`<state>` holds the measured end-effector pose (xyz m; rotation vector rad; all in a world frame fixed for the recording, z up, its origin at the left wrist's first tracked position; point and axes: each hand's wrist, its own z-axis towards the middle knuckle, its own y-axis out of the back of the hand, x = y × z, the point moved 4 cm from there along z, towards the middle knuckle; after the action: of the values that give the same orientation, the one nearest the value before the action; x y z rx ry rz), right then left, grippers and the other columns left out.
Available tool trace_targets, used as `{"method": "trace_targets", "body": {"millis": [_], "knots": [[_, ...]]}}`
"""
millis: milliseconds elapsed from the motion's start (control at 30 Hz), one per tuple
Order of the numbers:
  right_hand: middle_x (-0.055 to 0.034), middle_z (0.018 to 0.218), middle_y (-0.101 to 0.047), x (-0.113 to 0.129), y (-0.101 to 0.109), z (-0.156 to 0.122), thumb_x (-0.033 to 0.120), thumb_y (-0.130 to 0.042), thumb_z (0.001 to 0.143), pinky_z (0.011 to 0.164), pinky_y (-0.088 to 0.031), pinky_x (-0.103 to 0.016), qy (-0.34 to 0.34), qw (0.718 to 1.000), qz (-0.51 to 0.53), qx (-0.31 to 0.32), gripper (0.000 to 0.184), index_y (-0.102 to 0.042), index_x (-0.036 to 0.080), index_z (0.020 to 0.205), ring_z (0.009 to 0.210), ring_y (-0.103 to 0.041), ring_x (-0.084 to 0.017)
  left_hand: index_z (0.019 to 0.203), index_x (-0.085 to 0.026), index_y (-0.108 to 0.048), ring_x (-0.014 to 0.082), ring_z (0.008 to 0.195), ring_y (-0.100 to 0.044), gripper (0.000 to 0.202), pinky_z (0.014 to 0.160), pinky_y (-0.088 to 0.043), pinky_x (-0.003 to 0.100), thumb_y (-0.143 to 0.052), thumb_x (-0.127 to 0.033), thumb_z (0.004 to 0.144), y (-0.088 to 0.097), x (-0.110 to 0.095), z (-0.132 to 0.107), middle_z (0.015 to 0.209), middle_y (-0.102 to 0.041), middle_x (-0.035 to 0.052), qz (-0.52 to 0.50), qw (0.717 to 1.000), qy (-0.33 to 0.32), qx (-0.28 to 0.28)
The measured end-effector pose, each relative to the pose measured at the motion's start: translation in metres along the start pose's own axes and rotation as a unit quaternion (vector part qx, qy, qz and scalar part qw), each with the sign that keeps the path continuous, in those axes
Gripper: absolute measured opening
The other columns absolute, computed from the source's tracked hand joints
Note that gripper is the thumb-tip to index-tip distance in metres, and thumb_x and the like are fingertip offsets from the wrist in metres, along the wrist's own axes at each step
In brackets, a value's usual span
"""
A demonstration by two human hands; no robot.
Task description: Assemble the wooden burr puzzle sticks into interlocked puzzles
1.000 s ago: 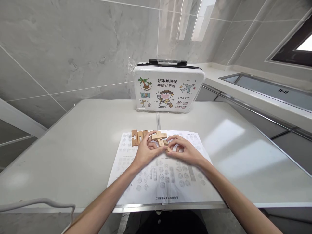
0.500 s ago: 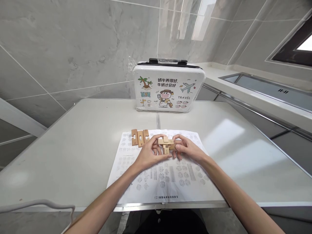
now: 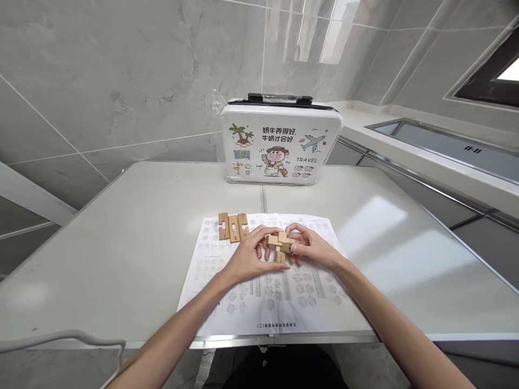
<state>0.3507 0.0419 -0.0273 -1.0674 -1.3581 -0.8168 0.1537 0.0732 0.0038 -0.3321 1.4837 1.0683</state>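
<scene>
Your left hand point(image 3: 247, 258) and right hand point(image 3: 310, 249) both pinch wooden puzzle cluster point(image 3: 279, 246), fingers curled tight on it from either side, held just above instruction sheet point(image 3: 267, 302). Cluster pieces interlocked, one bar upright, others crossing it. Left thumb under cluster base, right fingertips on its right face. Three loose wooden pieces point(image 3: 232, 227) lie side by side on sheet's far left corner, near your left hand, not touching it. Sheet flat on white table point(image 3: 121, 254). White printed case point(image 3: 279, 141) stands upright at table's far edge against tiled wall point(image 3: 121, 75).
</scene>
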Motion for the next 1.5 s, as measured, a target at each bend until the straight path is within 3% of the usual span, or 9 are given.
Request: {"method": "trace_targets", "body": {"millis": [300,400,533,667,867,1067,1267,1400,1500], "knots": [[0.0012,0.091,-0.072,0.0,-0.004,0.0,0.062,-0.093,0.073,0.052,-0.052,-0.026,-0.018,1.0,-0.008,0.002,0.067,-0.05,0.026,0.111,0.055,-0.064,-0.012,0.136,-0.027,-0.067,0.0264,0.1,-0.067,0.077,0.086,-0.051,0.036,-0.097,-0.051,0.069,-0.002,-0.005,-0.001,0.126,-0.073,0.0075,0.013,0.999,-0.028,0.034],[0.0001,0.088,-0.072,0.005,-0.006,-0.001,0.068,-0.087,0.079,0.052,-0.052,-0.026,0.002,1.0,-0.02,0.005,0.066,-0.051,0.025,0.114,0.056,-0.065,-0.014,0.136,-0.027,-0.067,0.0275,0.103,-0.068,0.077,0.088,-0.053,0.037,-0.097,-0.05,0.069,-0.002,-0.005,-0.001,0.127,-0.073,0.0082,0.003,1.0,-0.017,0.02],[-0.0026,0.083,-0.073,0.012,-0.008,-0.003,0.072,-0.066,0.096,0.055,-0.052,-0.029,0.029,0.997,-0.073,-0.014,0.054,-0.056,0.023,0.117,0.062,-0.069,-0.018,0.135,-0.027,-0.068,0.0227,0.09,-0.069,0.077,0.075,-0.054,0.032,-0.099,-0.046,0.067,0.0,-0.001,-0.001,0.123,-0.073,0.0079,-0.025,0.999,0.037,-0.03],[-0.0013,0.073,-0.071,0.014,-0.005,-0.006,0.063,-0.06,0.104,0.059,-0.046,-0.029,0.057,0.98,-0.173,-0.074,0.043,-0.063,0.022,0.116,0.063,-0.064,-0.018,0.137,-0.025,-0.065,0.0175,0.077,-0.067,0.079,0.067,-0.054,0.029,-0.099,-0.038,0.067,0.001,0.0,0.0,0.108,-0.074,0.0052,-0.069,0.994,0.068,-0.05],[0.0016,0.063,-0.062,0.013,-0.007,-0.006,0.062,-0.047,0.109,0.063,-0.041,-0.029,0.063,0.972,-0.217,-0.063,0.049,-0.061,0.022,0.085,0.059,-0.052,-0.016,0.136,-0.027,-0.067,0.0164,0.08,-0.066,0.076,0.07,-0.057,0.03,-0.098,-0.043,0.068,0.002,-0.001,0.0,0.13,-0.069,0.0086,-0.037,0.996,0.059,-0.049],[0.0012,0.062,-0.06,0.01,-0.009,-0.005,0.065,-0.043,0.11,0.063,-0.043,-0.03,0.042,0.983,-0.177,-0.006,0.056,-0.06,0.021,0.081,0.058,-0.055,-0.016,0.148,-0.033,-0.059,0.0165,0.082,-0.064,0.078,0.064,-0.055,0.028,-0.091,-0.046,0.078,-0.001,0.002,-0.002,0.144,-0.064,0.0092,-0.036,0.998,0.06,0.002],[0.0006,0.063,-0.06,0.009,-0.009,-0.005,0.068,-0.047,0.107,0.06,-0.043,-0.029,0.032,0.991,-0.13,0.019,0.058,-0.065,0.02,0.083,0.056,-0.054,-0.015,0.152,-0.036,-0.055,0.0167,0.083,-0.063,0.073,0.07,-0.056,0.03,-0.083,-0.042,0.085,0.0,-0.002,-0.002,0.145,-0.063,0.0077,-0.027,0.999,0.01,0.013],[-0.0012,0.064,-0.063,0.006,-0.002,0.0,0.071,-0.054,0.103,0.059,-0.046,-0.03,0.015,0.999,-0.032,-0.024,0.058,-0.069,0.018,0.084,0.054,-0.055,-0.015,0.155,-0.033,-0.05,0.0131,0.076,-0.06,0.081,0.068,-0.055,0.029,-0.086,-0.043,0.083,0.0,-0.002,-0.001,0.141,-0.063,0.01,-0.04,0.999,0.011,0.0],[-0.0006,0.068,-0.062,0.003,0.011,0.003,0.068,-0.068,0.096,0.048,-0.042,-0.026,-0.005,0.988,0.109,-0.11,0.053,-0.069,0.017,0.084,0.049,-0.05,-0.011,0.157,-0.031,-0.042,0.016,0.089,-0.066,0.082,0.066,-0.054,0.026,-0.083,-0.039,0.087,-0.001,-0.001,0.001,0.148,-0.058,0.0135,-0.075,0.997,0.0,-0.018]]}}
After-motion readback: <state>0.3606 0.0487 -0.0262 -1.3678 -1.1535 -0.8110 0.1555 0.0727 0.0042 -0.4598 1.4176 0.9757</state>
